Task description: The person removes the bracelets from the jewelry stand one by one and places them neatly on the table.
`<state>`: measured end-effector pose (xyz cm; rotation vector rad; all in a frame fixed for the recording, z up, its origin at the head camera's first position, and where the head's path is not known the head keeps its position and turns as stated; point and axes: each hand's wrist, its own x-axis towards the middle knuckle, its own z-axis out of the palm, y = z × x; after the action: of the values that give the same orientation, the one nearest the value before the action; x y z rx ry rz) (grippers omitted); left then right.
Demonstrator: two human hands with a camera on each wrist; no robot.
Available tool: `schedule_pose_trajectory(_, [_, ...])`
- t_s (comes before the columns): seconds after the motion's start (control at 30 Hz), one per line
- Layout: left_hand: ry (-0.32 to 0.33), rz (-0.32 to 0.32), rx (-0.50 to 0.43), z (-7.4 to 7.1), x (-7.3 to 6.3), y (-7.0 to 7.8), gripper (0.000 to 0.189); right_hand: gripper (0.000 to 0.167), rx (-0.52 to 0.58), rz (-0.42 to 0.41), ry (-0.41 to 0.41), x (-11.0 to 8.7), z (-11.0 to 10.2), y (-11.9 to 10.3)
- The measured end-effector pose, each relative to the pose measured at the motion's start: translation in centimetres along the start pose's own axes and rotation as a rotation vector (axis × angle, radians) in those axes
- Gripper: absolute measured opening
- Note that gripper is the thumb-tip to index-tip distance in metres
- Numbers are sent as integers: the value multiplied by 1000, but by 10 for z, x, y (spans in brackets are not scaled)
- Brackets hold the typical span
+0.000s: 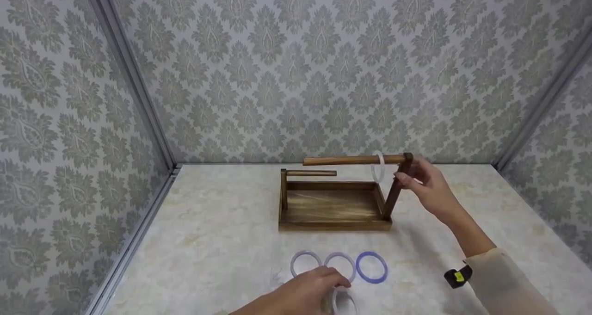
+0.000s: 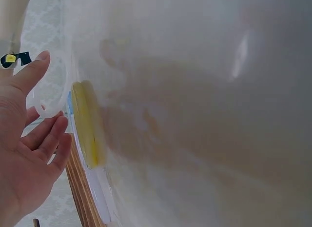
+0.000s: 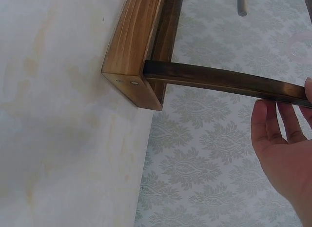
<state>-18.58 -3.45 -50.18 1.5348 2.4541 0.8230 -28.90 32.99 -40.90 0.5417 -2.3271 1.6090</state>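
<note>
My left hand [image 1: 312, 289] holds a clear bangle [image 1: 344, 302] at the front of the table; it stands on edge at the fingertips. In the left wrist view the left thumb and fingers are around this clear bangle [image 2: 48, 111]. My right hand [image 1: 428, 185] grips the taller post [image 1: 397, 190] of a wooden stand near its top, thumb in front and fingers behind. One whitish bangle [image 1: 379, 167] hangs on the stand's upper bar [image 1: 344, 160]. In the right wrist view the fingers [image 3: 268, 122] lie against the dark post [image 3: 214, 79].
Two pale lilac bangles [image 1: 305, 251] and a blue bangle [image 1: 371, 267] lie in a row before the stand's tray [image 1: 335, 225]. A yellow bangle [image 2: 85, 127] lies near the left hand. A shorter bar [image 1: 311, 173] stands at the left. Patterned walls [image 1: 296, 74] enclose the table.
</note>
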Motion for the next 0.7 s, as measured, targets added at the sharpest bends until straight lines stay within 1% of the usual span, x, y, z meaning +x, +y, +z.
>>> schedule_pose_trajectory(0.17, [-20,-38,-7,1,0,0,65,34,-19,2,-1,0,0,-1])
schedule_pose_trajectory(0.3, [-31,-44,17,3,1,-1,66,34,-12,9,-1,0,0,-1])
schedule_pose_trajectory(0.4, [-24,-21,54,4,2,-1,66,34,-9,13,1,0,0,-1])
schedule_pose_trajectory(0.57, [26,45,135,9,3,-2,62,32,-1,8,10,-1,1,-2])
schedule_pose_trajectory(0.7, [53,54,152,11,3,-2,62,32,6,5,14,-1,1,-3])
